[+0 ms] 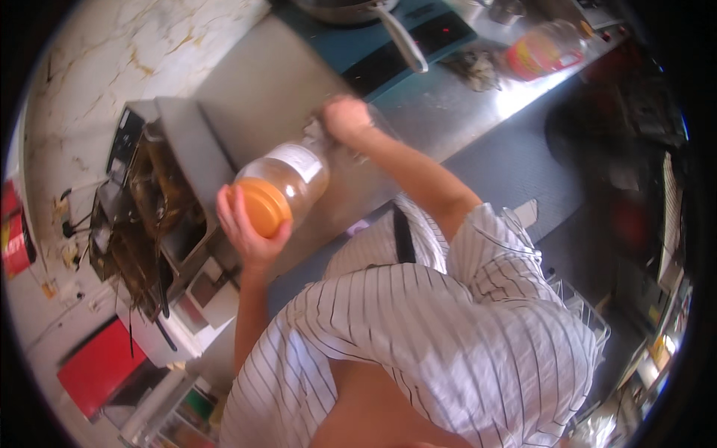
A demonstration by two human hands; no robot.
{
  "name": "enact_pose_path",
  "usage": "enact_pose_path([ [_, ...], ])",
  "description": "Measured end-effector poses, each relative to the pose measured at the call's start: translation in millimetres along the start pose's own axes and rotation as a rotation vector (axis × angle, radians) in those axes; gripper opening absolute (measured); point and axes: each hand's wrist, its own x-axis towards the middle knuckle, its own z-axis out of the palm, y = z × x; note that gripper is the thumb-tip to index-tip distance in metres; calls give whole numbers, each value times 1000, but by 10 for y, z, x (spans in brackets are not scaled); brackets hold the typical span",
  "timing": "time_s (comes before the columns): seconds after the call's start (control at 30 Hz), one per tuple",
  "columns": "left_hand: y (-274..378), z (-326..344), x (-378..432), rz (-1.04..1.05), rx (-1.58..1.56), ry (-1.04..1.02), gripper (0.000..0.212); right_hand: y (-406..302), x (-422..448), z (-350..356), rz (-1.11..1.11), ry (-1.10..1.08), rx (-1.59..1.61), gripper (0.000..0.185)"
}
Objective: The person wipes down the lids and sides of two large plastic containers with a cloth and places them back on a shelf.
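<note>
My left hand [255, 235] is wrapped around the orange lid [262, 204] of a large clear plastic jar [283, 171]. The jar leans over the stainless steel counter [263, 84], and a white label [301, 161] covers part of its side. Whether its base touches the steel cannot be told. Beyond the jar, my right hand [347, 119] is closed on a crumpled greyish cloth [315, 134] at the counter surface. That hand and the cloth are blurred, and much of the cloth is hidden under the fingers.
A frying pan's handle [400, 39] juts over the edge of an induction cooktop [386, 73]. Further right are a crumpled rag [479, 70] and a plastic bottle [540, 50] with a red label. A deep fryer [185, 185] with dark baskets stands left, near a red box-like object [101, 367].
</note>
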Motion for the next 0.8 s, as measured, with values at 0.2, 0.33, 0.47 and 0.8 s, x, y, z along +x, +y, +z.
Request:
enact_pose_path([
  [0.2, 40, -126, -219, 53, 9, 8, 87, -781, -120, -1131, -109, -419, 897, 50],
  [0.33, -8, -39, -261, 41, -12, 70, 86, -1093, -248, -699, -738, -219, 783, 59],
  [0.47, 10, -92, -274, 76, 19, 61, 84, -831, -116, -459, -281, -329, 744, 53],
  [0.8, -85, -85, -446, -146, -56, 100, 94, -380, -463, 9, 310, -522, 1119, 78],
])
